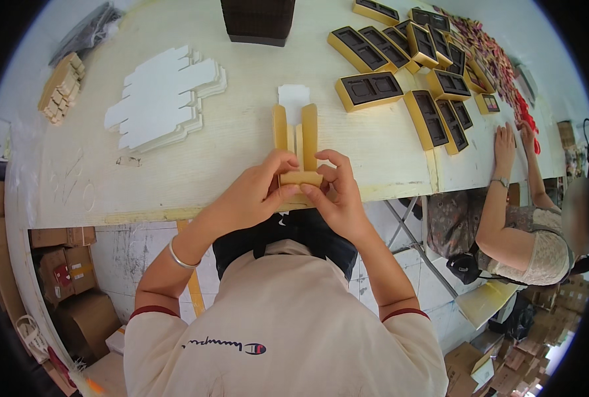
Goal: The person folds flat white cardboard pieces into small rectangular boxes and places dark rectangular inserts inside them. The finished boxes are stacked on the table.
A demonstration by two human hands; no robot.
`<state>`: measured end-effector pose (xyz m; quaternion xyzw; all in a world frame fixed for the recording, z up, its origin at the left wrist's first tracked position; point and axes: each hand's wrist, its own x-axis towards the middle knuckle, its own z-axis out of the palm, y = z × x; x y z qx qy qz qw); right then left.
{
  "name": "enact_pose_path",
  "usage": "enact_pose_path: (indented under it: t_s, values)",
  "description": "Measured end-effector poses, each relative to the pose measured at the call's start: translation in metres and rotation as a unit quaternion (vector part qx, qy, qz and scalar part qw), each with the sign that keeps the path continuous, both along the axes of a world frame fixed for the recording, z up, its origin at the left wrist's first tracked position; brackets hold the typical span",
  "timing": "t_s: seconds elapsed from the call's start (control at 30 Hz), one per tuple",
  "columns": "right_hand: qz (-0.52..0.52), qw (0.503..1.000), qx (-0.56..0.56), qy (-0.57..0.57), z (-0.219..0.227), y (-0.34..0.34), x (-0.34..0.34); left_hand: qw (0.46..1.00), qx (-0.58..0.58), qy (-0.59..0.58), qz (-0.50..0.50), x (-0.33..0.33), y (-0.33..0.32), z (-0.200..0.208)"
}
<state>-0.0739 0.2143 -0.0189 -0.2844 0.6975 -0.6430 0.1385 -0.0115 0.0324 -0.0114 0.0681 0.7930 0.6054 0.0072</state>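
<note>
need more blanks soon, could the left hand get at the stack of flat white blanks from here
Probably yes: bare table lies between the left hand and the stack of flat white blanks, but that hand is busy on the gold box.

A long pale wooden counter (228, 142) runs across the view, its near edge worn and chipped. A fanned stack of flat white card blanks (165, 96) lies on its left part, with a pile of small tan pieces (61, 87) and a grey plastic bag (86, 30) farther left. A dark ribbed box (258, 20) stands at the far edge. On the right lie many yellow boxes with dark inserts (410, 63), and beyond them a strip of small red and pink items (499, 69). A partly folded yellow carton (296, 132) rests near the front edge.
</note>
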Motion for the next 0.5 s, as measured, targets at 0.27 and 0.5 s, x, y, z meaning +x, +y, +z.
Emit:
enact_pose_path:
  t_s: [0.27,0.5]
  values:
    - [-0.068,0.877,0.177,0.442,-0.008,0.002,0.006,0.990,-0.104,0.045,0.083,0.005,0.015,0.010]
    - [0.034,0.868,0.256,0.425,-0.004,0.002,0.001,0.938,-0.279,0.172,0.114,0.014,0.023,-0.004]
